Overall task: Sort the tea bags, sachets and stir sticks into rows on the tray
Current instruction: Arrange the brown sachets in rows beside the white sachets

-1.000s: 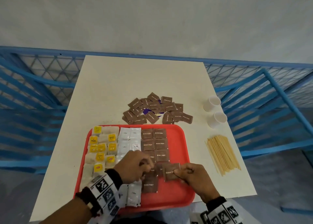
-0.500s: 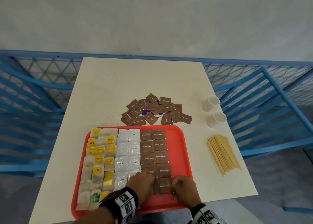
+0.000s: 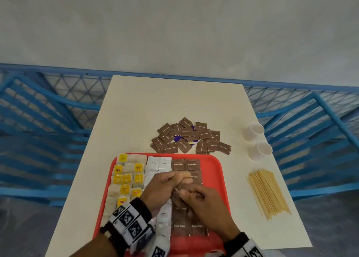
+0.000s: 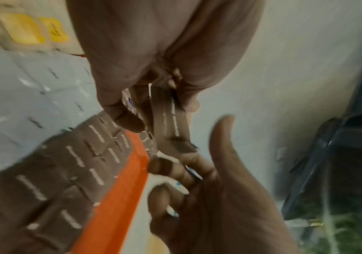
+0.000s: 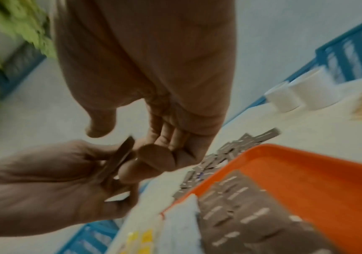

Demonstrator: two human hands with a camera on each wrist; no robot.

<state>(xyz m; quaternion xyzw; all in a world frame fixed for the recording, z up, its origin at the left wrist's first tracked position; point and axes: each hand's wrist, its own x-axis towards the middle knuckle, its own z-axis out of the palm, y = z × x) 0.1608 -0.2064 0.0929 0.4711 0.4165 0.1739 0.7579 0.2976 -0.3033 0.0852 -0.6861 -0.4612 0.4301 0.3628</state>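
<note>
A red tray [image 3: 213,171] holds tea bags [image 3: 126,179] with yellow tags on the left, white sachets [image 3: 159,163] in the middle and brown sugar sachets [image 3: 186,164] in two columns on the right. Both hands hover together over the tray's middle. My left hand [image 3: 167,183] pinches a small stack of brown sachets [image 4: 171,123] between thumb and fingers. My right hand [image 3: 196,198] meets it from the right. Its fingers [image 4: 175,168] touch the stack's lower end, and its thumb [image 4: 221,137] stands apart. The stack is also seen edge-on [image 5: 119,159].
A loose pile of brown sachets [image 3: 190,138] lies on the white table just beyond the tray. Two white cups [image 3: 254,131] [image 3: 261,150] and a fan of wooden stir sticks [image 3: 268,192] sit to the right. A blue fence [image 3: 58,120] surrounds the table.
Both hands have come up from the tray's near edge to its middle and closed together. The brown sachet held by the right hand a second ago now lies in the near row.
</note>
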